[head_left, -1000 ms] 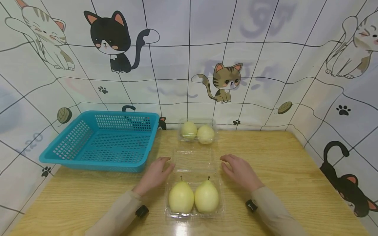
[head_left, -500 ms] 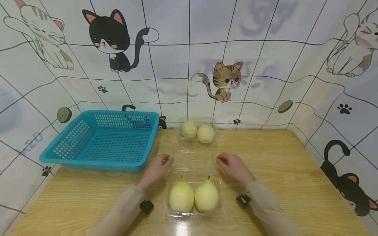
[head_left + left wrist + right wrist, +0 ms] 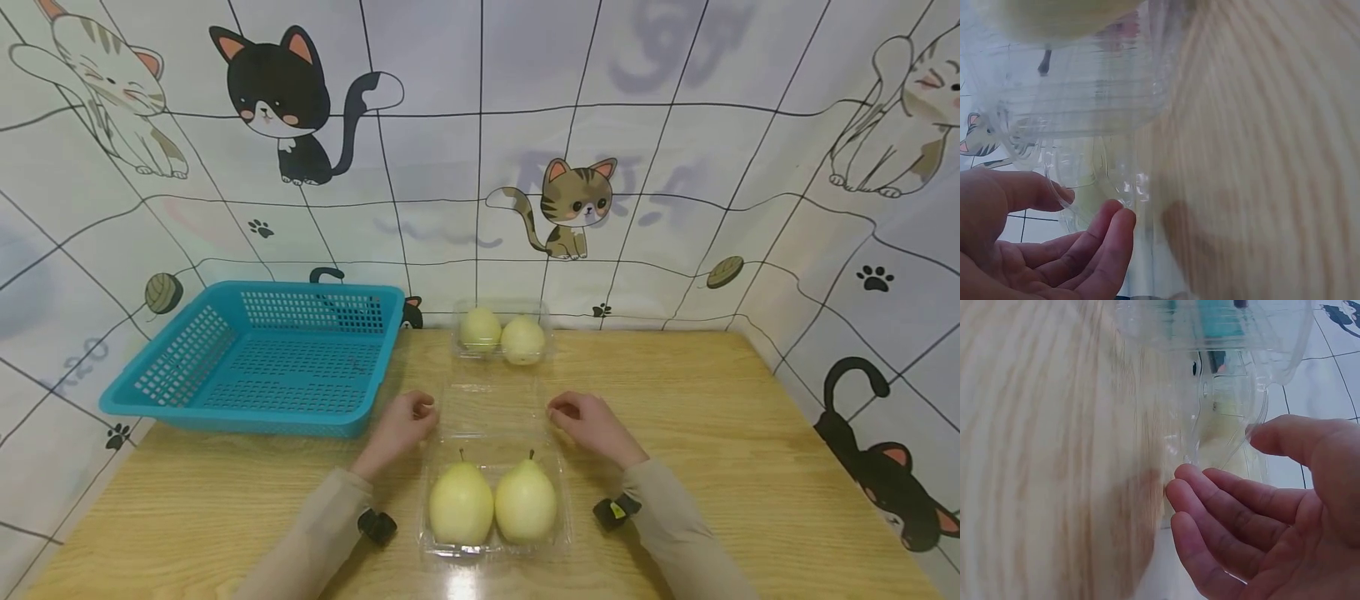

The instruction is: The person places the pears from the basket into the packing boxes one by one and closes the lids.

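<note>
A clear plastic clamshell box [image 3: 492, 551] lies unfolded on the table, two yellow-green pears [image 3: 461, 504] with dark stems side by side in its near half. The clear lid [image 3: 491, 410] is laid back on the far side. My left hand [image 3: 401, 427] holds the lid's left edge, thumb tip [image 3: 1067, 195] on the rim and curled fingertips at its underside. At the right edge my right hand [image 3: 594, 425] holds the lid likewise, its thumb tip [image 3: 1254, 434] on the rim and fingers bent beneath.
Just behind the lid stands a second clear box [image 3: 456, 343] with two pears [image 3: 522, 340] in it. A blue perforated basket [image 3: 247, 423] sits at the back left of the wooden table [image 3: 675, 400]. Behind everything hangs a cat-patterned cloth [image 3: 450, 167].
Both hands have come inward to the lid's side edges and the fingers have closed in there. The lid has shifted very slightly; the pears and basket stay in place.
</note>
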### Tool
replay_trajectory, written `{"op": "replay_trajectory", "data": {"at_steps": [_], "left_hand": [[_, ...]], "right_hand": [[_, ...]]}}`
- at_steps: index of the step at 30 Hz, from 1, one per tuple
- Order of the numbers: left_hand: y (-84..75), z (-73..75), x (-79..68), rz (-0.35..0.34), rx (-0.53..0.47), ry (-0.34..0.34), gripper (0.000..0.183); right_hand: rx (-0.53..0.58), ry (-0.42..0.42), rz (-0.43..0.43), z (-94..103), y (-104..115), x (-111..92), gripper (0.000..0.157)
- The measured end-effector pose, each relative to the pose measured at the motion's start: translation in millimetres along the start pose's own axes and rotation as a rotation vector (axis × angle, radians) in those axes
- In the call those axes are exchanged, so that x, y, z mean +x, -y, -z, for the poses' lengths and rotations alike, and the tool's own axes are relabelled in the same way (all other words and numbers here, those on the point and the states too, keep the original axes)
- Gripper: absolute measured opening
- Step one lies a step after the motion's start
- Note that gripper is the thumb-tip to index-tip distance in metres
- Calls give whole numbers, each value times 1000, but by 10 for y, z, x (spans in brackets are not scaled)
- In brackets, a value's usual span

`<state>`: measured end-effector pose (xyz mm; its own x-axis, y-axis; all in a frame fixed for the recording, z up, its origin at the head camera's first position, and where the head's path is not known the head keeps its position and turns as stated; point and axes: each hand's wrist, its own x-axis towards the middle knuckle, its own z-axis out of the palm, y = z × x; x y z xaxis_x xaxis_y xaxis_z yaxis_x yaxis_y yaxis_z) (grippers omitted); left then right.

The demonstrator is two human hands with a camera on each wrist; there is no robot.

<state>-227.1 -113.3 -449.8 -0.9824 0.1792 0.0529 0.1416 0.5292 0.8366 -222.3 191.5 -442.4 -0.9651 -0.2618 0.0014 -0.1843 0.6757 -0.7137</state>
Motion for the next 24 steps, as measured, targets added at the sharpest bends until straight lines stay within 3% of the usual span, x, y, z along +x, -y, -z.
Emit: {"op": "replay_trajectory", "data": {"at_steps": [5,13,24], "left_hand": [[-22,7,-26,12,3,11,29],[-65,22,-67,-24,33,-17,29],[-163,61,-119,-6,-83,-24,36]], "right_hand": [[13,-6,2,16,-6,-61,25],[59,-40,20,39,40,-131,26],[130,-128,23,15,97,-131,25]]}}
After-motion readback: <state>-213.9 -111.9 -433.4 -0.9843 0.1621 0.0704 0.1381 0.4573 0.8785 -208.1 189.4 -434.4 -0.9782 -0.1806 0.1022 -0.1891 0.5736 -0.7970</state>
